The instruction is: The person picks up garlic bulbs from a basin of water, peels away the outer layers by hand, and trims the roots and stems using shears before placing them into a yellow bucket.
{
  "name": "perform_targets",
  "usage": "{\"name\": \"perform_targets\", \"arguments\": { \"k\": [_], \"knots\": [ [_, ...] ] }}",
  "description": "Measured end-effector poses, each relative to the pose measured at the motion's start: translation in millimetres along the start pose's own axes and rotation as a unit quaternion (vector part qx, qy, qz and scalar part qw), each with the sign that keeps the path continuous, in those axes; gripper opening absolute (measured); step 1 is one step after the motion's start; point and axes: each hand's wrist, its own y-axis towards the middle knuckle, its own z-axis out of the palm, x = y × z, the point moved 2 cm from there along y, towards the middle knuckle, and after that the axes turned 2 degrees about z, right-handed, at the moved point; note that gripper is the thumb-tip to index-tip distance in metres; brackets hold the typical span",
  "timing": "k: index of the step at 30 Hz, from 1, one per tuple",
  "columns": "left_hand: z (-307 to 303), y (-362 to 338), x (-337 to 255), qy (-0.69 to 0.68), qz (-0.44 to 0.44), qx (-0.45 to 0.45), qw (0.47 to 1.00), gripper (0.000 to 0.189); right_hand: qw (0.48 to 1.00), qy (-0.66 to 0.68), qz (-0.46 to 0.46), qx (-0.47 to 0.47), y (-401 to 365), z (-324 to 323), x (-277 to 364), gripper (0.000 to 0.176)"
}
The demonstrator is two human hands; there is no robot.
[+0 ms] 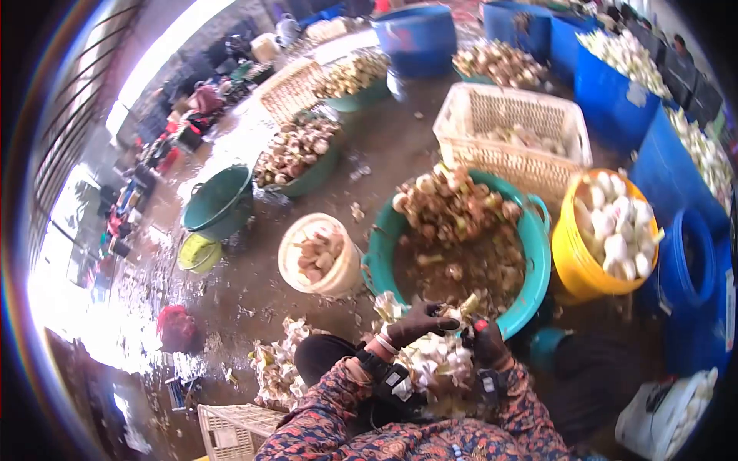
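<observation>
My left hand, in a dark glove, is closed with thumb and fingers around a garlic bulb over the near rim of a green tub. Close beside it, my gloved right hand is closed on a small tool with a red end; its working part is too small to make out. Untrimmed brown garlic is heaped at the far side of the tub, with loose dirt and skins nearer me. Below my hands lies a pile of pale garlic peelings.
To the right stands a yellow bucket of white garlic bulbs. A white pail with pinkish pieces is on the left. Behind the tub sits a cream plastic crate. Blue barrels line the right; more peelings lie by my left knee.
</observation>
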Motion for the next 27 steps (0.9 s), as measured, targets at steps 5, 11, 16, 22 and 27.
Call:
{"name": "perform_targets", "arguments": {
  "k": [5,11,16,22,27],
  "knots": [
    [20.8,-8.7,14.1,-0.061,0.127,-0.088,0.986,0.051,0.98,0.092,0.176,-0.03,3.3,-6.4,-15.4,0.055],
    [25.5,-8.2,-0.3,0.459,0.319,-0.297,0.774,0.079,0.993,-0.083,0.053,-0.071,30.3,-40.1,-48.0,0.047],
    [19.2,2.9,23.9,0.527,0.195,-0.018,0.827,0.02,0.951,-0.286,0.068,-0.098,23.9,-37.1,-52.7,0.031],
    [2.7,4.1,46.3,0.077,0.037,-0.117,0.989,0.02,0.986,-0.148,-0.039,0.06,-8.3,4.2,6.3,0.033],
    [-3.3,-11.2,48.3,0.222,0.24,-0.083,0.942,0.028,0.985,0.005,-0.101,0.142,13.6,-26.5,-40.5,0.042]
  ]
}}
